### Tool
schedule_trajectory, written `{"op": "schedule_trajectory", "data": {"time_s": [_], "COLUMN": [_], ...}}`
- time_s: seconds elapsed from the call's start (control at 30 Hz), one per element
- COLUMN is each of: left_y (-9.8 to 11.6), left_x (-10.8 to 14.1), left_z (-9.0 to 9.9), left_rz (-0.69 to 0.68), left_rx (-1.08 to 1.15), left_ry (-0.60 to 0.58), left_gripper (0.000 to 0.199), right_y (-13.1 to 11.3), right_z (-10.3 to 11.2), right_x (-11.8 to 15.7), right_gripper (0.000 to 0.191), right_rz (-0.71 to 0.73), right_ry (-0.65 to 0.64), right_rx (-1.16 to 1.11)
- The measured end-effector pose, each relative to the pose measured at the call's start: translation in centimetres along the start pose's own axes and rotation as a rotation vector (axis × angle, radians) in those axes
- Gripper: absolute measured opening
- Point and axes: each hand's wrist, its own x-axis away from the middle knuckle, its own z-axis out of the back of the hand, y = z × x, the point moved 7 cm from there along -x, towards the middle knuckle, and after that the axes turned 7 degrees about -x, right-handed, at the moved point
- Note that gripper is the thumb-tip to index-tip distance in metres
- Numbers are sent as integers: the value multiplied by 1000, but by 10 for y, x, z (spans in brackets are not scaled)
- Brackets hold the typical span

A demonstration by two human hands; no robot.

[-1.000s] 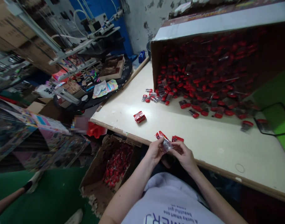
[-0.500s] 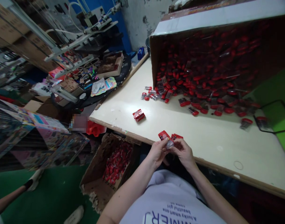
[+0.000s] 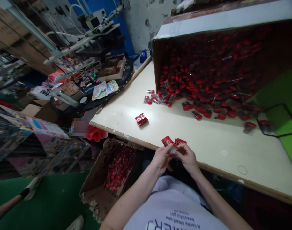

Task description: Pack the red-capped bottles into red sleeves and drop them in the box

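From where I stand, at the far left I see the lower leg [image 3: 9, 204] of another person above the green floor [image 3: 52, 198]. Next, a torn carton [image 3: 95, 194] sits below the worktop [image 3: 208, 140], with many small red packs [image 3: 119, 169] inside. On the worktop, near its left end, lies a small red stack [image 3: 141, 119]. Then comes the left hand [image 3: 162, 157], whose grip pinches a red card [image 3: 168, 141] with a clear part, just over the near edge. The right hand [image 3: 187, 156] has its fingers bent at the clear end; I cannot tell if its grip presses on it. Just behind this hand lie more red cards [image 3: 181, 141]. Farther back, a big box [image 3: 208, 27] lies open toward the person, and red-capped containers [image 3: 196, 86] spill from it. At right, a thin ring [image 3: 243, 170] rests on the worktop.
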Motion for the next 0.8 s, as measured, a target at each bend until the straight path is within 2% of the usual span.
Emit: {"op": "schedule_trajectory", "data": {"time_s": [0.13,0.23,0.3,0.37,0.43,0.53,0.63,0.7,0.8], "left_y": [-1,2,8,15,19,15,4,2,12], "left_x": [-4,-9,-13,-16,-19,-29,-46,-57,-66], "left_z": [2,6,11,18,26,28,20,18,30], "left_rz": [18,8,-14,-29,-36,-46,-62,-87,-100], "left_rx": [6,6,-20,-71,-134,-261,-391,-439,-453], "left_ry": [16,5,-6,16,61,60,-4,-7,46], "left_gripper": [30,32,34,36,37,39,42,44,46], "right_y": [-2,-11,-21,-37,-58,-97,-129,-145,-151], "right_z": [-5,-7,-1,18,49,96,143,170,197], "right_x": [0,-7,-21,-49,-89,-168,-258,-311,-370], "right_gripper": [29,25,25,25,25,31,41,49,58], "right_rz": [13,22,45,112,218,382,392,363,279], "right_ry": [-42,-126,-182,-151,-36,130,263,330,388], "right_rx": [-17,56,145,274,452,794,900,954,1008]}}
